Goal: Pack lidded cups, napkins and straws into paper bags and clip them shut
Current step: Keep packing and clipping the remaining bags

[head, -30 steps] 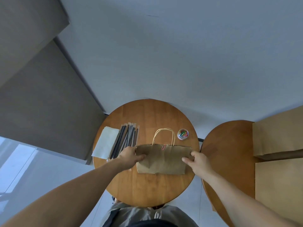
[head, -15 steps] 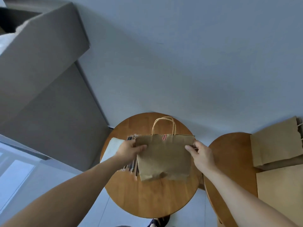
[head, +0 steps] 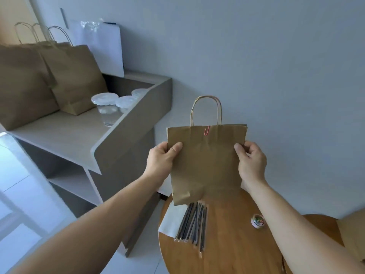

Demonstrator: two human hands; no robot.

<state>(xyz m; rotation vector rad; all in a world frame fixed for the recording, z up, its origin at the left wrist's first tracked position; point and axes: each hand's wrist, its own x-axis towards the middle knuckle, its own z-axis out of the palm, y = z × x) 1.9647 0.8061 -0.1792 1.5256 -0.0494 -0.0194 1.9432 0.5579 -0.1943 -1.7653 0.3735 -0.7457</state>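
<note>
Above a round wooden table (head: 227,244), the left hand (head: 162,161) and right hand (head: 250,161) each pinch a side edge of an upright paper bag (head: 207,159), its top fastened by a red paper clip (head: 206,131), with straws (head: 194,222) and napkins (head: 171,220) lying beneath.

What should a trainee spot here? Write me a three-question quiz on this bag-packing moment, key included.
1. True or false: the left hand and right hand each pinch a side edge of the paper bag.
2. What sits on the bag's top edge, below the handles? A) a red paper clip B) a strip of tape C) a rubber band
3. Fill in: on the round table, the dark ______ lie against the napkins.

Key: 1 true; 2 A; 3 straws.
</note>
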